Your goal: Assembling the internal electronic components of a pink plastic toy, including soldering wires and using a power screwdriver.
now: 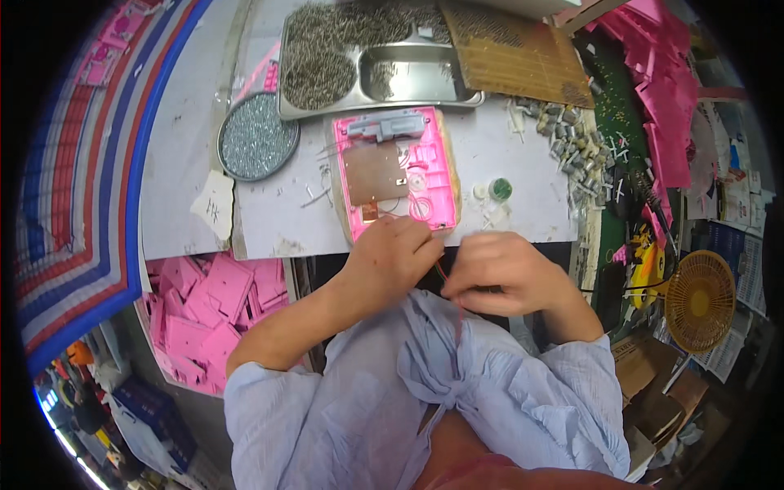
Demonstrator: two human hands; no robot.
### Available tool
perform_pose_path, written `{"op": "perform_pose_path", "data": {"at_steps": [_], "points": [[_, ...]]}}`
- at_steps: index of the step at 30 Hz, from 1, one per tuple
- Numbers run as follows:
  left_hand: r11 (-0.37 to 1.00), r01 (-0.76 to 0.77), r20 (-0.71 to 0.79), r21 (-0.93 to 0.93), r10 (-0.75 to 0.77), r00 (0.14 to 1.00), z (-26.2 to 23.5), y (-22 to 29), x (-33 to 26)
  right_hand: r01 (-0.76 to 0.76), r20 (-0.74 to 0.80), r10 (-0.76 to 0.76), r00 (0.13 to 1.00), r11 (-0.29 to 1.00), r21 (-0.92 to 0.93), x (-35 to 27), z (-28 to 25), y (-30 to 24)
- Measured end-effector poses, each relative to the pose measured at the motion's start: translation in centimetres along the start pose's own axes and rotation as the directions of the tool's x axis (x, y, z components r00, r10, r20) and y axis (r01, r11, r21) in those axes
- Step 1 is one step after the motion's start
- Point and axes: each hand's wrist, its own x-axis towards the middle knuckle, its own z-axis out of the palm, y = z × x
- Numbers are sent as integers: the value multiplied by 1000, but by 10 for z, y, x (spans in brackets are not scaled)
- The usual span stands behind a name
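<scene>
presently, both hands work at the near edge of the pink casing [442, 184], which lies open on the table [278, 214], just on the near side of the steel tray [429, 80]. thin wires [442, 269], reddish and dark, span the gap between left hand [392, 255] and right hand [502, 273].

fingers: right thumb and forefinger look together, clamped on the wires. left fingers curled at the casing edge, tips turned under; cannot tell whether they pinch.

technique (judgement): keep the wires slack toward the casing, so no pull reaches the brown board [371, 184]. steady with the left, make small moves with the right; hold near the wire ends and keep strands from crossing. a forearm braced on the table edge would probably help.

obscured: left hand covers part of the casing's near edge. wire ends not seen; number of strands uncertain. right hand slightly blurred. whatever lies beneath the brown board is hidden.
</scene>
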Motion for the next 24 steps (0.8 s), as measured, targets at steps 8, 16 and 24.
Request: {"op": "perform_pose_path", "data": {"at_steps": [8,16,24], "points": [[997,67,-224,46,-55,973,-11,-8,-32,-33,-124,-59,990,775,-631,29,20,57],[916,387,-163,105,-368,916,-10,-5,-82,-64,-196,-99,976,725,-685,51,73,57],[932,334,211,-143,-301,930,-47,-9,-78,-148,-232,-27,972,695,-704,55,87,62]]}}
